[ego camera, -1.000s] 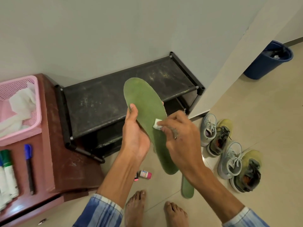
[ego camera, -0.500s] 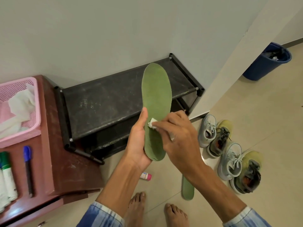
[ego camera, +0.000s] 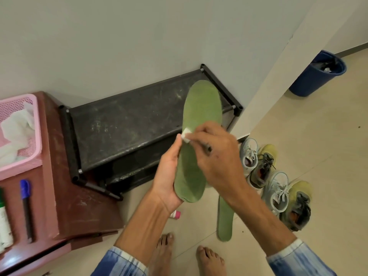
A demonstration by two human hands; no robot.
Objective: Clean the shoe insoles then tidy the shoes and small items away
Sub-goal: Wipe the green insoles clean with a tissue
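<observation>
A green insole [ego camera: 201, 116] stands nearly upright in front of me, its heel end cupped in my left hand [ego camera: 167, 176]. My right hand [ego camera: 215, 158] pinches a small white wipe [ego camera: 185, 134] and presses it against the insole's left edge near the middle. A second green insole [ego camera: 225, 222] lies flat on the floor below my right forearm. Two pairs of shoes stand on the floor at the right: grey sneakers [ego camera: 275, 191] and yellow-green sneakers [ego camera: 298, 204].
A black shoe rack [ego camera: 127, 126] stands against the wall. Left of it is a brown cabinet [ego camera: 79, 206] with a pink basket [ego camera: 29, 162] of tissues and markers [ego camera: 26, 208]. A small pink bottle [ego camera: 176, 214] lies on the floor. A blue bin [ego camera: 316, 74] stands far right.
The insole has swung from tilted left to nearly upright and been regripped near its heel. My right hand has slid the wipe to the insole's left edge.
</observation>
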